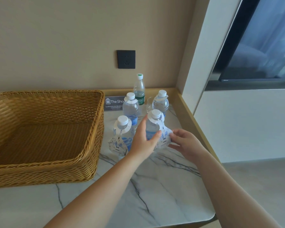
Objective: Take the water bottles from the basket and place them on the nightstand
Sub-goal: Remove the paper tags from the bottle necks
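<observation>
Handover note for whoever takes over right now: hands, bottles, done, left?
Left hand: grips the front right bottle.
Right hand: fingers pinch that bottle's neck tag.
Basket: no bottles show inside.
Nightstand: four white-capped bottles upright, plus a green-label bottle at the back.
Done: basket looks unloaded.
Left: probably just straighten the tag and let go.
</observation>
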{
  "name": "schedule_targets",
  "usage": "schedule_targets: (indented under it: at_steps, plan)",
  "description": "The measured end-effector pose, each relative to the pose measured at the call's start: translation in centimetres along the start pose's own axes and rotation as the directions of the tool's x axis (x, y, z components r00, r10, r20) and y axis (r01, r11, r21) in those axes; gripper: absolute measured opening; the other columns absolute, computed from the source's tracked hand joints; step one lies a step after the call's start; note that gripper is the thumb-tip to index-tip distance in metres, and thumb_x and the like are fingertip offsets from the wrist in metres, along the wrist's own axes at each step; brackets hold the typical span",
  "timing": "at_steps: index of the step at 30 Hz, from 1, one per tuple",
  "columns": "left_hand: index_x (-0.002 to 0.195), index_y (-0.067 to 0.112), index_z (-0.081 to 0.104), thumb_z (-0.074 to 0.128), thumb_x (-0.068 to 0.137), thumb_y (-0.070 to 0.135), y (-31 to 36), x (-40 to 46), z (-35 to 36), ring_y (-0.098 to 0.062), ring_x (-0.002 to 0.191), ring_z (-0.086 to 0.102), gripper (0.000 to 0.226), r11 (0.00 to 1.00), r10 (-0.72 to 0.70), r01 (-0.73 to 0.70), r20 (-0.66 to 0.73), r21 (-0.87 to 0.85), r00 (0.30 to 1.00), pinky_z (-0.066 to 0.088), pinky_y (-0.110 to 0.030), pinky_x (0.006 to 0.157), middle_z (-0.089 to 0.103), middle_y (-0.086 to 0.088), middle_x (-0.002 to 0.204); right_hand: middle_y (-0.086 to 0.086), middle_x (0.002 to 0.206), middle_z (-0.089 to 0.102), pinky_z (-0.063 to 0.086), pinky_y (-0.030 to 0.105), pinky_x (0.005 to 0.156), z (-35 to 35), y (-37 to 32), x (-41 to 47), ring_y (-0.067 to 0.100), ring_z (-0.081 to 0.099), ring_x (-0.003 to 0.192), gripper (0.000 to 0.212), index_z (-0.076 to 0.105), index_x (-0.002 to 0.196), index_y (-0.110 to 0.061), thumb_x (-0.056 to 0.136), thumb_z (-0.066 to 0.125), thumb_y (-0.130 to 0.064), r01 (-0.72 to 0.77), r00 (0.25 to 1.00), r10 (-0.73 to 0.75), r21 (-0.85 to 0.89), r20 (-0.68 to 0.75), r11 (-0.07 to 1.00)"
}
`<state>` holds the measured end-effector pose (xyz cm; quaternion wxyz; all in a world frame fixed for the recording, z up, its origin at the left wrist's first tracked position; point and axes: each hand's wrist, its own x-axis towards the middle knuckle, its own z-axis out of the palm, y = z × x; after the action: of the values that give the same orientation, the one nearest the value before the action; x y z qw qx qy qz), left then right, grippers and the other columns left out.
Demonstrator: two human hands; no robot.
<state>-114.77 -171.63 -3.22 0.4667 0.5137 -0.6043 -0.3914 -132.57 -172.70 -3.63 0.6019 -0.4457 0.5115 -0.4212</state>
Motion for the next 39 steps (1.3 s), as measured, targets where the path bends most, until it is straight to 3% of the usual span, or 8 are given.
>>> schedule_targets:
  at_steps: [6, 11, 15, 21, 23, 28, 33, 39]
  plan:
    - [0.145, 0.035, 0.034, 0.064, 0.092, 0.025, -1.5, 0.6, -0.3, 0.018, 0.114, 0.038, 0.062, 1.0, -0.027, 0.027, -0.039, 0.005, 0.999, 0.032, -0.001, 0.088, 0.039, 0.027, 0.134, 0.007, 0.087, 0.071, 0.056, 0.032, 0.076, -0.4, -1.8, 0.1, 0.019, 0.067, 0.078, 0.011, 0.063, 0.09, -0.005, 0.093, 0.053, -0.004, 0.162, 0.986, -0.165, 0.141, 0.009, 0.977]
    - [0.142, 0.035, 0.038, 0.073, 0.084, 0.029, -2.1, 0.7, 0.0, 0.013, 0.108, 0.042, 0.068, 0.998, -0.013, 0.017, -0.077, 0.054, 0.997, 0.042, -0.025, 0.099, 0.04, 0.039, 0.118, 0.007, 0.089, 0.073, 0.057, 0.029, 0.071, -0.1, -3.7, 0.4, 0.019, 0.068, 0.08, 0.014, 0.068, 0.087, -0.01, 0.092, 0.056, -0.005, 0.255, 0.966, -0.258, 0.14, 0.001, 0.957]
    - [0.138, 0.032, 0.04, 0.071, 0.085, 0.029, -2.2, 0.8, -0.1, 0.003, 0.116, 0.039, 0.061, 0.994, 0.047, -0.038, -0.086, 0.103, 0.995, 0.048, -0.036, 0.1, 0.043, 0.029, 0.124, 0.011, 0.09, 0.072, 0.056, 0.034, 0.069, -0.9, -3.0, 0.4, 0.025, 0.068, 0.081, 0.014, 0.07, 0.089, -0.01, 0.092, 0.058, -0.005, 0.291, 0.933, -0.248, 0.141, -0.262, 0.946]
    - [0.138, 0.03, 0.039, 0.069, 0.086, 0.034, -2.7, 0.5, 0.1, 0.001, 0.116, 0.042, 0.06, 0.984, 0.101, -0.081, -0.121, 0.161, 0.987, 0.05, -0.041, 0.096, 0.045, 0.022, 0.128, 0.001, 0.089, 0.074, 0.059, 0.04, 0.077, -2.7, 4.9, -1.5, 0.022, 0.07, 0.086, 0.011, 0.072, 0.092, -0.021, 0.09, 0.062, -0.016, -0.028, 0.849, -0.04, -0.12, -0.526, 0.992]
    - [0.137, 0.031, 0.039, 0.069, 0.086, 0.034, -2.9, 0.4, 0.3, -0.002, 0.115, 0.043, 0.059, 0.983, 0.103, -0.081, -0.127, 0.166, 0.987, 0.051, -0.043, 0.094, 0.045, 0.025, 0.125, -0.002, 0.097, 0.072, 0.056, 0.027, 0.07, -2.6, 6.6, -1.8, 0.014, 0.067, 0.085, 0.017, 0.07, 0.105, -0.018, 0.091, 0.061, -0.018, -0.082, 0.831, -0.043, -0.198, -0.554, 0.977]
    - [0.137, 0.029, 0.038, 0.068, 0.087, 0.033, -2.7, 0.3, 0.4, 0.011, 0.103, 0.041, 0.058, 0.978, 0.119, -0.091, -0.145, 0.187, 0.982, 0.052, -0.042, 0.091, 0.039, 0.036, 0.122, 0.009, 0.148, 0.038, 0.033, 0.031, 0.104, -2.7, 9.2, -2.8, 0.027, 0.037, 0.133, 0.043, 0.053, 0.134, -0.01, 0.091, 0.058, -0.015, -0.126, 0.851, -0.278, -0.687, -0.446, 0.716]
    - [0.137, 0.028, 0.039, 0.068, 0.087, 0.034, -2.7, 0.3, 0.5, -0.008, 0.112, 0.045, 0.058, 0.976, 0.128, -0.096, -0.159, 0.194, 0.979, 0.052, -0.045, 0.089, 0.041, 0.024, 0.124, 0.012, 0.146, 0.043, 0.032, 0.038, 0.105, -0.8, 12.3, -4.1, 0.035, 0.036, 0.132, 0.042, 0.059, 0.13, -0.014, 0.089, 0.06, -0.02, 0.054, 0.942, -0.328, -0.936, -0.068, 0.347]
    - [0.133, 0.027, 0.042, 0.07, 0.084, 0.035, -2.6, 0.4, 0.7, -0.016, 0.115, 0.05, 0.058, 0.976, 0.136, -0.102, -0.174, 0.193, 0.975, 0.056, -0.044, 0.083, 0.042, 0.022, 0.124, 0.005, 0.15, 0.035, 0.026, 0.034, 0.11, -1.8, 13.2, -4.3, 0.023, 0.024, 0.139, 0.049, 0.042, 0.143, -0.023, 0.097, 0.041, -0.039, -0.094, 0.961, -0.224, -0.956, -0.16, 0.277]
